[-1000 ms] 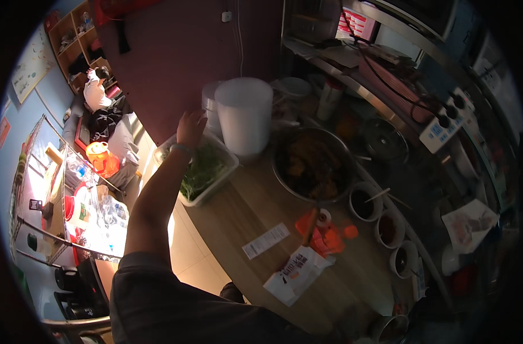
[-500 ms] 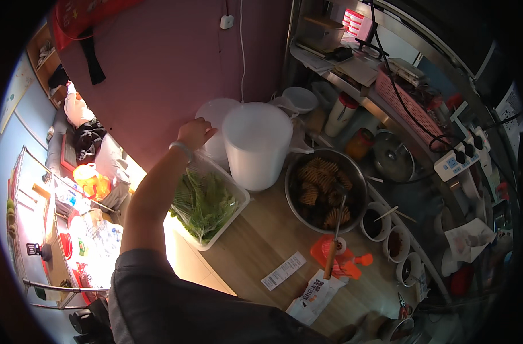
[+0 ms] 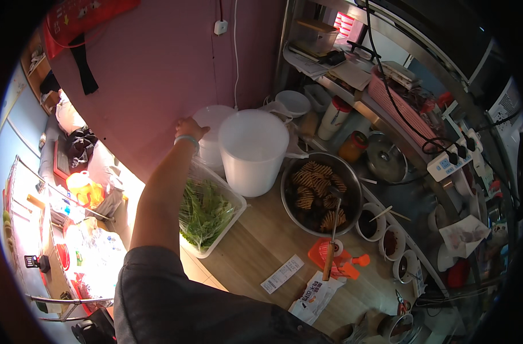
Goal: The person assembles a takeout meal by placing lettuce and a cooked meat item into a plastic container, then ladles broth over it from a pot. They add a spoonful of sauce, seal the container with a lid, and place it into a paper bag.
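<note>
My left hand (image 3: 189,131) reaches out at the far left of the counter, with a pale band on its wrist. Its fingers look curled beside a translucent white tub (image 3: 211,123), the thumb lying over the tub's side; what they hold, if anything, is hidden. A taller white plastic bucket (image 3: 252,163) stands in front of that tub. Below my forearm's right side is a white tray (image 3: 237,213) of leafy greens (image 3: 207,212), partly covered with clear film. My right hand is out of view.
To the right is a steel bowl (image 3: 287,209) of dark, ridge-cut pieces, with a wooden-handled utensil (image 3: 328,261) across its rim. Small sauce bowls (image 3: 391,243), an orange bottle (image 3: 347,267), paper slips and scissors (image 3: 401,303) lie nearby. A power strip (image 3: 453,162) hangs at right.
My left hand has risen slightly along the translucent tub toward its rim. The whole view has shifted a little; tub, bucket and tray keep their places.
</note>
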A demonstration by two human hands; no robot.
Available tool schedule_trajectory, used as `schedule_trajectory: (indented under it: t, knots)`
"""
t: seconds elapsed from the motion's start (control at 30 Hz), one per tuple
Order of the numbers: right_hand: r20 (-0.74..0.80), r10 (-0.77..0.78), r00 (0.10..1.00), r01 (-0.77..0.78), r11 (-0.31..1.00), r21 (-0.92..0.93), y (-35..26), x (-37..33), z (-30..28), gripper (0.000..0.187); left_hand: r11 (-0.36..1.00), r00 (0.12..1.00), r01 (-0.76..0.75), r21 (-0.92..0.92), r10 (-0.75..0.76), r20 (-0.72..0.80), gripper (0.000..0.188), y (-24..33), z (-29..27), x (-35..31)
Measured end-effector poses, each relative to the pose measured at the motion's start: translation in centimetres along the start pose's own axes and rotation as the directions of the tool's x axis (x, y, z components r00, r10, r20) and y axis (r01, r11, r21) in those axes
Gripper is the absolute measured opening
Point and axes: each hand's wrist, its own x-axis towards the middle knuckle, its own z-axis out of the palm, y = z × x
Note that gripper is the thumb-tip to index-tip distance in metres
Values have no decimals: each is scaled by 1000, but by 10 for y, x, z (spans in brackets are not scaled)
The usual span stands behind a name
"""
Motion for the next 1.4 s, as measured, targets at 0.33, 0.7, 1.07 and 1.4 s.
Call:
schedule_trajectory:
  t: [0.33,0.7,1.07,1.4]
  knots:
    - [-23,29,999,-27,997,77,23,-5,0,19,994,996,87,-73,-86,22,81,0,1,27]
    - [-45,4,999,10,952,307,120,-62,-24,16,819,833,-416,-395,169,-526,32,-1,-54,0]
    - [-338,-548,765,578,353,736,-25,-149,-103,44,290,318,43,-956,903,289,37,138,53,-578]
    - [-768,-140,625,539,789,295,154,-45,-353,32,80,-89,-480,-873,986,139,38,344,247,-923]
